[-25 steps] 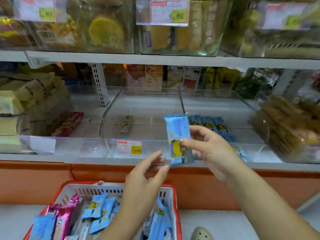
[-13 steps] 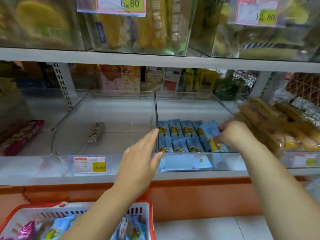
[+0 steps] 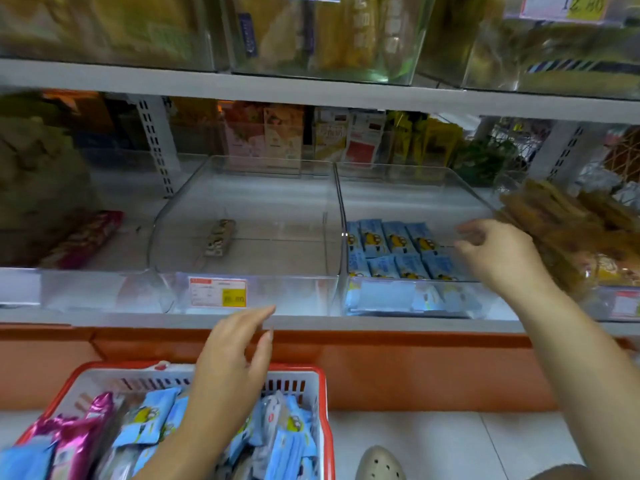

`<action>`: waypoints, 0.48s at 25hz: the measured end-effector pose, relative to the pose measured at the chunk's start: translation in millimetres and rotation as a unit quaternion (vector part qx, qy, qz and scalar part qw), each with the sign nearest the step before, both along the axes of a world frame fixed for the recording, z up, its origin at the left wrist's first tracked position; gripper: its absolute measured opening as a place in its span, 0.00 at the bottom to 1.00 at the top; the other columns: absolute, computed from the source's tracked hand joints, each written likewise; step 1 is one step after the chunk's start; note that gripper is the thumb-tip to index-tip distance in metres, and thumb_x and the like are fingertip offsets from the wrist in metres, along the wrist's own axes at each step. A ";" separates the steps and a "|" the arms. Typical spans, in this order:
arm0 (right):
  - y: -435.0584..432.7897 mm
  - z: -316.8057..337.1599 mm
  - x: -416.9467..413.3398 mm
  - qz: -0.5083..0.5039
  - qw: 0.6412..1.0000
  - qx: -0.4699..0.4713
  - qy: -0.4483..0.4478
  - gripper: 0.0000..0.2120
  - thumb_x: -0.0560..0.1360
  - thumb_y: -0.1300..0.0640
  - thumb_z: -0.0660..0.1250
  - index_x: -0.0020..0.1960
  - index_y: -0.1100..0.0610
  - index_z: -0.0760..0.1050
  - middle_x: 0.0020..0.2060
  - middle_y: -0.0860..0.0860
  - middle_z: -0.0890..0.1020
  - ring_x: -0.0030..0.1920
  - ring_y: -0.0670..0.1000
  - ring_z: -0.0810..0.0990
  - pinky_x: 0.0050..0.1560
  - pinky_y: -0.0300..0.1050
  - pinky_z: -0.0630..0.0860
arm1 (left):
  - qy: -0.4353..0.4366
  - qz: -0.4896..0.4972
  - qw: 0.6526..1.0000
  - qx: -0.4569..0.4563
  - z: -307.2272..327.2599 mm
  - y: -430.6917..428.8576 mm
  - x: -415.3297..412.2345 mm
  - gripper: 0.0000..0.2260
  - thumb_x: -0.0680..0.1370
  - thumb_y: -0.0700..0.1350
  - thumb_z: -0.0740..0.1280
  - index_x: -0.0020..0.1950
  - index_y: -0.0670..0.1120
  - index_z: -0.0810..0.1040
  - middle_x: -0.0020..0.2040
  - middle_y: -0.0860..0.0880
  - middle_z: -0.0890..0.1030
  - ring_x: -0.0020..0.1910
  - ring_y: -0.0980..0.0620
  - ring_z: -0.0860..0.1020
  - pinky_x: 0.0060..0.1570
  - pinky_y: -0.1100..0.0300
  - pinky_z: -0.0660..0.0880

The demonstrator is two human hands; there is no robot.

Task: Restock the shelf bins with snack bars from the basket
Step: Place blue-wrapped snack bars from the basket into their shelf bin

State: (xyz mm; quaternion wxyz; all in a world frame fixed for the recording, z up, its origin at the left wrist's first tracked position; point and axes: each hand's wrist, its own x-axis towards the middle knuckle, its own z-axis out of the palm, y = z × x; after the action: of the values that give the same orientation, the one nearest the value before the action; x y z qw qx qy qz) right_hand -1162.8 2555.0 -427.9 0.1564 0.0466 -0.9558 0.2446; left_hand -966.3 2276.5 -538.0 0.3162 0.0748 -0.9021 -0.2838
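- Left hand (image 3: pixel 235 355): fingers are straight and slightly spread, thumb apart. It holds nothing and hovers over the rear rim of the basket, palm down.
- Right hand (image 3: pixel 502 258): fingers are loosely curved and released, with nothing between them. It is over the right side of the right clear bin (image 3: pixel 415 169), just above the blue bars there. Contact with the bars or the bin wall cannot be determined.
- Blue snack bars in the bin (image 3: pixel 398 251): laid flat in two rows, side by side, on the bin floor. Each wrapper carries a yellow cartoon figure; the printed text is too blurred to read.
- Red basket (image 3: pixel 320 379): on the floor below the shelf, in front of the person. It holds more blue bars (image 3: pixel 149 417) of the same design and pink foil bars (image 3: pixel 83 420) on the left side.
- Middle clear bin (image 3: pixel 259 159): directly left of the right bin, sharing a divider line. It contains one single wrapped bar (image 3: pixel 220 237), lying flat.
- Price label (image 3: pixel 217 292): on the front of the middle bin, white with a red header and a yellow price field; digits are not legible.
- Upper price tag (image 3: pixel 585 5): on the shelf above at right, reads "12.80".
- Brown packets (image 3: pixel 571 230): piled in the bin just right of the right hand.
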 end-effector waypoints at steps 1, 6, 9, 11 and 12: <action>-4.1 1.5 12.8 0.025 0.998 -0.059 0.019 0.12 0.77 0.55 0.66 0.60 0.52 0.78 0.49 0.51 0.83 0.51 0.53 0.81 0.50 0.45 0.75 | -0.053 0.014 0.998 0.028 -15.3 -5.8 10.6 0.15 0.77 0.40 0.69 0.63 0.48 0.78 0.55 0.54 0.79 0.54 0.52 0.77 0.55 0.59 0.72; -67.3 -22.4 89.0 0.187 0.930 -0.268 -0.170 0.05 0.77 0.56 0.65 0.49 0.49 0.78 0.34 0.49 0.83 0.28 0.44 0.80 0.27 0.37 0.74 | -0.303 0.046 0.947 0.093 -80.2 -21.8 45.5 0.21 0.79 0.52 0.65 0.71 0.51 0.71 0.65 0.51 0.76 0.63 0.52 0.73 0.63 0.59 0.69; -110.9 -70.1 126.2 0.251 0.899 -0.190 -0.305 0.05 0.78 0.59 0.65 0.50 0.50 0.77 0.38 0.52 0.82 0.27 0.45 0.79 0.26 0.38 0.73 | -0.372 0.054 0.926 0.034 -102.0 -23.0 56.7 0.28 0.77 0.60 0.65 0.74 0.52 0.67 0.69 0.51 0.73 0.67 0.50 0.70 0.67 0.56 0.66; -125.5 -97.2 136.0 0.265 0.899 -0.118 -0.329 0.05 0.77 0.58 0.66 0.52 0.52 0.77 0.40 0.51 0.81 0.28 0.43 0.79 0.28 0.38 0.74 | -0.400 0.055 0.914 -0.030 -109.7 -23.5 59.3 0.32 0.75 0.65 0.63 0.75 0.53 0.64 0.70 0.52 0.71 0.69 0.49 0.67 0.69 0.54 0.64; -128.7 -107.5 137.7 0.265 0.898 -0.087 -0.340 0.05 0.77 0.57 0.65 0.53 0.51 0.77 0.40 0.50 0.81 0.28 0.42 0.78 0.30 0.38 0.76 | -0.409 0.055 0.910 -0.051 -111.5 -24.8 59.2 0.33 0.74 0.67 0.63 0.75 0.54 0.62 0.71 0.52 0.70 0.70 0.48 0.66 0.69 0.53 0.64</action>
State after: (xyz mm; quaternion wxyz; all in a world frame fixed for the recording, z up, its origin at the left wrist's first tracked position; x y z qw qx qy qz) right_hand -1025.0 2426.4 -535.4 -0.2456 0.1983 -0.8778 0.3603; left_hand -907.1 2251.6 -649.5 -0.0616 0.2181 -0.9600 -0.1645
